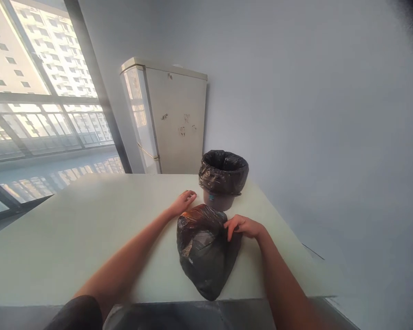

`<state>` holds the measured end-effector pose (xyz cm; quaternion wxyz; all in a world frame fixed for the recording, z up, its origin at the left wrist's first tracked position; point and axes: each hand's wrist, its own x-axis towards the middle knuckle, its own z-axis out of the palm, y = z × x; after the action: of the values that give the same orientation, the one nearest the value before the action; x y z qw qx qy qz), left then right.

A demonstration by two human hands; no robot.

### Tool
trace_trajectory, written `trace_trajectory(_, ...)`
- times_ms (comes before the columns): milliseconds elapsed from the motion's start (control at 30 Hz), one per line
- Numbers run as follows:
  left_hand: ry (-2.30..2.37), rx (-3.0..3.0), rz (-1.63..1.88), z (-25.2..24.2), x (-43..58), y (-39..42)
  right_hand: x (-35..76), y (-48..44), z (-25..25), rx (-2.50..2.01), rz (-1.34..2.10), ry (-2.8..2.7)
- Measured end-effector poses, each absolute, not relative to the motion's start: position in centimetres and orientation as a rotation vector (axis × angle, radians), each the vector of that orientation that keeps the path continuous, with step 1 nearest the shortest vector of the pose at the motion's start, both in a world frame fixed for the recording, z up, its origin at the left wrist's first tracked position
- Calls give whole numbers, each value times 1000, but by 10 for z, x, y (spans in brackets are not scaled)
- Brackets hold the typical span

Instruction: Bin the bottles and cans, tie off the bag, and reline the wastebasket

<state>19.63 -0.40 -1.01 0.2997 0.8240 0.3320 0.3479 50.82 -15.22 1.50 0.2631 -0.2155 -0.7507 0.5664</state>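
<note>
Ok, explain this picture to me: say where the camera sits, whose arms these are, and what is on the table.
There is no machine here: one camera sits on a person's head, looking forward and down, so the two bare arms are that person's own. On the pale table lies a full black bag. The right hand seems to pinch its top edge; the left hand rests open on the table beside it. Behind stands a bin lined with black plastic, then a fridge; a window is at left.

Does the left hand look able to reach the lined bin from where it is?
Probably yes: the left hand lies on the table just beside the bin, nothing between them; the black bag lies nearer the person, touched by the right hand.
</note>
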Motion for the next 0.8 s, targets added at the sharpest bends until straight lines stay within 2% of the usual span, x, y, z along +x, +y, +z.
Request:
trace_trajectory(200,974,2253,1046,14,60,-40,447,-160,37,-599,1373,-2319)
trace_trajectory(333,1152,2194,1364,31,-4,-50,381,-162,36,-889,1140,-2180)
trace_trajectory(467,1150,2130,1651,44,-21,-54,319,-136,23,-1185,898,-1900)
trace_trajectory(533,1022,2221,1569,46,-18,-56,297,-115,15,-1254,807,-1786)
trace_trajectory(633,860,2414,1233,41,-11,-55,277,-92,5,-1264,745,-1723)
trace_trajectory(733,933,2573,1074,32,-8,-50,271,-90,-2,-1170,758,-1761)
trace_trajectory(800,1077,2631,1106,30,-9,-49,272,-96,-5,-1081,767,-1790)
